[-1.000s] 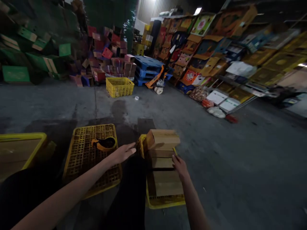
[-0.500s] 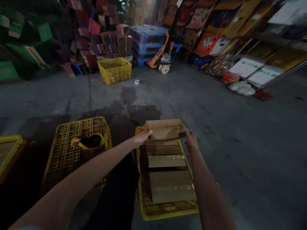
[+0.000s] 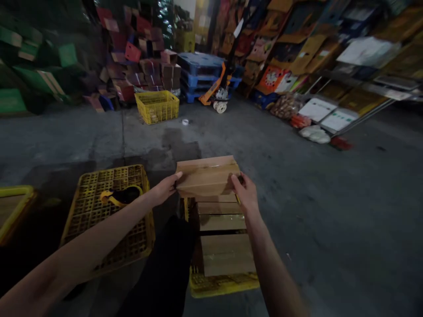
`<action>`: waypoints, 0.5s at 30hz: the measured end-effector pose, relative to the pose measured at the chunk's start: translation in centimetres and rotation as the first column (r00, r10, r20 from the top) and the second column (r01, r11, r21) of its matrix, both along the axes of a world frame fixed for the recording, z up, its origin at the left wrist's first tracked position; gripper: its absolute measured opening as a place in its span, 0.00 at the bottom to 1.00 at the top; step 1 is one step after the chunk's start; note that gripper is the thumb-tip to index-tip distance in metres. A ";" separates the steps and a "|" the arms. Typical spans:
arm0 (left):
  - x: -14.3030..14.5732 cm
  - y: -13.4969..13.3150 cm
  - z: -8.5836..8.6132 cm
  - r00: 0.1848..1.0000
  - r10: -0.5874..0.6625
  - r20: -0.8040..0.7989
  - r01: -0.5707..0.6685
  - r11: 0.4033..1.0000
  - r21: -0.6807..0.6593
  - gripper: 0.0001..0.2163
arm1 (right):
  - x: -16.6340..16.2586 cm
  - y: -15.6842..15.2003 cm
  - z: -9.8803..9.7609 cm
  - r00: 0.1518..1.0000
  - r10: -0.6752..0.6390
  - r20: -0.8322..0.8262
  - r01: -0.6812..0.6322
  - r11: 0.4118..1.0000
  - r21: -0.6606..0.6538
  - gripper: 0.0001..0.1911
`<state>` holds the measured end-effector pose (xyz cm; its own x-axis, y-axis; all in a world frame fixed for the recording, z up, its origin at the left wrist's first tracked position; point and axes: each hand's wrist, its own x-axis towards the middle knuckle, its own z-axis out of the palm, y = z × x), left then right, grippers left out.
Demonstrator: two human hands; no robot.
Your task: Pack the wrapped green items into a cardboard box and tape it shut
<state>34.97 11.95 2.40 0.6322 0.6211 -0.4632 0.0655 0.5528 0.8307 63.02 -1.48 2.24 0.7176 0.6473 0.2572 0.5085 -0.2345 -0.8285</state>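
Observation:
Between my two hands is a long brown cardboard box [image 3: 206, 177], raised over the far end of a yellow plastic crate [image 3: 224, 289]. My left hand [image 3: 166, 188] grips the box's left end, thumb on top. On its right end, my right hand [image 3: 245, 189] is closed with the thumb pressed on the near face. Beneath, more cardboard boxes [image 3: 228, 254] lie across the crate, with shiny tape on some. To the left, a yellow-and-black tape dispenser [image 3: 122, 195] rests on an upturned yellow crate [image 3: 109, 233].
Another yellow crate [image 3: 16, 191] is at the left edge. Ahead on the floor stand a yellow basket crate [image 3: 158, 107] and a white tape roll [image 3: 185, 122]. Beyond are blue pallets [image 3: 200, 66], an orange pallet jack [image 3: 213, 90], stacked cartons [image 3: 145, 70] and a metal rack [image 3: 366, 116].
Both hands have lifted the box a little and shifted it left, tilting its face toward me. My right hand's thumb has come onto the near face. The camera view has turned slightly.

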 end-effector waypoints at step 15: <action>-35.9 -9.6 3.6 0.900 0.413 -0.135 -0.371 0.892 0.257 0.33 | -35.6 -1.4 -5.7 0.874 0.345 -0.342 -0.372 0.928 -0.016 0.37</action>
<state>-0.88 2.36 6.04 0.2336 0.8995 -0.3693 0.0421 0.3700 0.9281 27.41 -2.92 -3.42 0.4668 0.8842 -0.0140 0.2731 -0.1592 -0.9487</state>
